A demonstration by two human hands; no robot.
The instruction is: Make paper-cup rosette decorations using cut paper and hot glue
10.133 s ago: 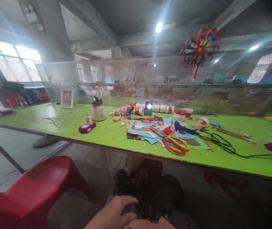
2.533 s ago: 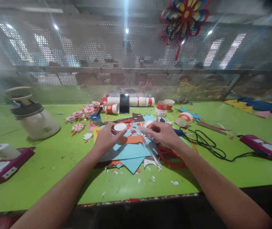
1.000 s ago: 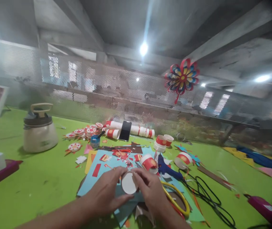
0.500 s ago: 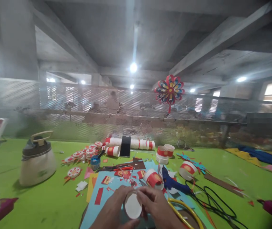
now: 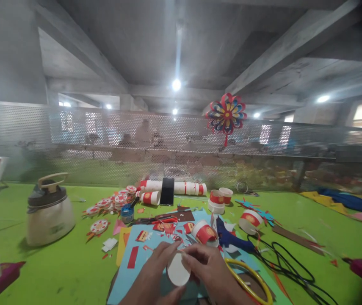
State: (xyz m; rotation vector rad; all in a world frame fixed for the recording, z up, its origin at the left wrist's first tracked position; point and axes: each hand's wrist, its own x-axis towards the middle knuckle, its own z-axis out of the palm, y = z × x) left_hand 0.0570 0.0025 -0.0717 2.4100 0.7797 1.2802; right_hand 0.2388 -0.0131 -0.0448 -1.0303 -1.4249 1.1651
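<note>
Between my hands is a round white paper piece (image 5: pixel 178 270), which looks like the end of a cut paper cup. My left hand (image 5: pixel 155 271) grips its left side, with the thumb below and the fingers at the upper rim. The fingertips of my right hand (image 5: pixel 208 267) pinch its upper right edge. Both hands are over light blue paper sheets (image 5: pixel 120 275). Just beyond them lies a red and white paper cup (image 5: pixel 205 233) on its side, and a blue glue gun (image 5: pixel 231 239) rests to its right. My palms and some fingers are hidden.
Scissors (image 5: pixel 164 219) and a blue jar (image 5: pixel 127 213) lie farther back. A phone (image 5: pixel 167 191) leans on a white paper-cup tube (image 5: pixel 187 188). At left stands a kettle (image 5: pixel 50 212). A yellow ring (image 5: pixel 247 281) and black cable (image 5: pixel 291 264) are at right.
The camera view has shifted slightly. Both hands keep hold of the round white piece, whose face has turned a little. Nothing else on the table has visibly moved.
</note>
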